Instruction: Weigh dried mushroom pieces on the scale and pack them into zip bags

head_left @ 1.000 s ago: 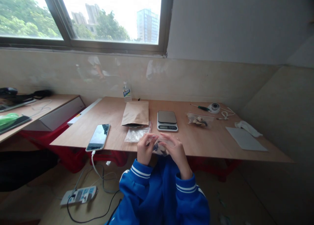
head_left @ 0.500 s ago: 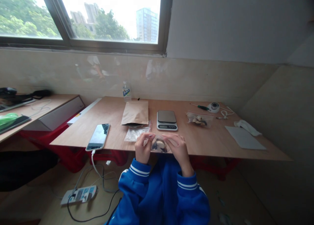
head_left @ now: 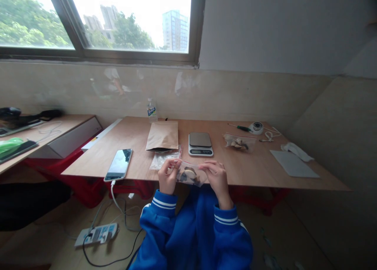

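Beyond the grip's left, a bottle [head_left: 152, 110] is wearing a blue label [head_left: 152, 112] with unreadable characters. The left hand [head_left: 167, 176] is pinching a clear bag [head_left: 191, 174], hanging between both hands; beyond it, a scale [head_left: 200, 143] is showing illegible panel markings [head_left: 203, 152]. The right hand [head_left: 217, 179] is pinching the bag's other end.

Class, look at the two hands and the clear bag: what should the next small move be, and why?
Probably carry the clear bag forward to the scale. The left hand and right hand grip its upper edge at opposite ends, so it seems well supported, and the scale stands just beyond it.
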Demonstrator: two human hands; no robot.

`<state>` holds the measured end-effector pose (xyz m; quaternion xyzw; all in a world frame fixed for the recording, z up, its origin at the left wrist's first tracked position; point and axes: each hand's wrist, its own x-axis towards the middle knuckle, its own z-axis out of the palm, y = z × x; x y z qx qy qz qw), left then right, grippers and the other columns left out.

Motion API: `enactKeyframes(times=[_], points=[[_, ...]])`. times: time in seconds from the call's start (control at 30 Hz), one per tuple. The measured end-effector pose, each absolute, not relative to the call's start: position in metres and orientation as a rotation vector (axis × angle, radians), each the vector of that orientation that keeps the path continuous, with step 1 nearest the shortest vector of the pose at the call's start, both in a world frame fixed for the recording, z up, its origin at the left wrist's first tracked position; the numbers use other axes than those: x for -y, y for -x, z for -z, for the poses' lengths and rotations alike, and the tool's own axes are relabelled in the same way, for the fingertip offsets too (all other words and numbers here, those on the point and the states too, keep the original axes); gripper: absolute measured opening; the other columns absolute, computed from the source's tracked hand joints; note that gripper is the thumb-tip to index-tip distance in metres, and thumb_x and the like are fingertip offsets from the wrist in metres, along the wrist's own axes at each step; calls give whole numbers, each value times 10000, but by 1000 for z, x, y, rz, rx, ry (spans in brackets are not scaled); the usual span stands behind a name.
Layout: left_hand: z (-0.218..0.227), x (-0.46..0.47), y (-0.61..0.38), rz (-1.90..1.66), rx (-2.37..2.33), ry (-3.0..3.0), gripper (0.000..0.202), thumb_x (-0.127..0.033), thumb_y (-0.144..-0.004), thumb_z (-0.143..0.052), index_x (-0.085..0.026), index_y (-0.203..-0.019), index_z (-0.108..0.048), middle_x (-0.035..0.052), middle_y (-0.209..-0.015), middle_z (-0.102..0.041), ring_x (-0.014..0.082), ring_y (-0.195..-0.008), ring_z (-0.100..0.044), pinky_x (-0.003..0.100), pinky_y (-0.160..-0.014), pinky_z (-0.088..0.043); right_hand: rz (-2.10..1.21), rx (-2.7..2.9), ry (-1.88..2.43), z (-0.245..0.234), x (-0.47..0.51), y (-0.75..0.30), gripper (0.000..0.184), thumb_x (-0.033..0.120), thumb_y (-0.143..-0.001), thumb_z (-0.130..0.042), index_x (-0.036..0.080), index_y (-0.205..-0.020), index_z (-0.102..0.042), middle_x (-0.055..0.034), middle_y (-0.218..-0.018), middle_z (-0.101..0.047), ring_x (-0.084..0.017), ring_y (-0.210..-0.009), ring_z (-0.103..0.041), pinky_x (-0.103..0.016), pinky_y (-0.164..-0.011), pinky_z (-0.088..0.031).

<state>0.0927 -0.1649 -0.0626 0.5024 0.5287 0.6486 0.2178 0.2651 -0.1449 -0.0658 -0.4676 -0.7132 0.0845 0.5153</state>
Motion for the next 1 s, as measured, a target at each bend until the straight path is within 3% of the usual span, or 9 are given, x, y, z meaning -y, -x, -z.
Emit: enactKeyframes(times=[0.13, 0.33, 0.57, 0.8, 1.0], points=[[68, 162, -90, -1758, -1388, -1270, 241, -427, -768, -632, -188, -760, -653, 17, -735, -644, 140, -700, -599, 250, -670, -477, -157, 1658, 1148, 70, 144, -262, 228, 289, -878, -563, 247, -728, -728, -20, -726, -728, -178, -684, -627, -354, -792, -414], [66, 161, -92, -1783, -1248, -973, 353, -508, -665, -702, -170, -726, -622, -14, -618, -572, 97, -561, -539, 195, -516, -432, -547, 1714, 1075, 76, 142, -266, 164, 373, -809, -641, 253, -853, -745, -34, -814, -723, -196, -798, -651, -319, -761, -493], [72, 158, -90, -1786, -1220, -931, 371, -520, -661, -701, -163, -719, -622, -3, -635, -591, 89, -560, -533, 189, -517, -445, -846, 1616, 1100, 76, 142, -270, 185, 352, -803, -612, 230, -865, -737, -35, -899, -739, -219, -867, -677, -330, -807, -518], [80, 154, -72, -1788, -1243, -960, 343, -482, -681, -694, -150, -752, -646, 4, -650, -600, 86, -556, -546, 183, -512, -449, -604, 1604, 1271, 81, 143, -282, 168, 316, -780, -588, 230, -694, -704, -25, -720, -722, -220, -758, -643, -333, -744, -481], [78, 154, -77, -1773, -1238, -892, 345, -478, -686, -682, -144, -770, -657, -5, -642, -585, 79, -525, -534, 177, -478, -438, -657, 1552, 1253, 81, 140, -280, 177, 326, -802, -560, 215, -732, -679, -30, -705, -710, -208, -736, -644, -330, -747, -477]])
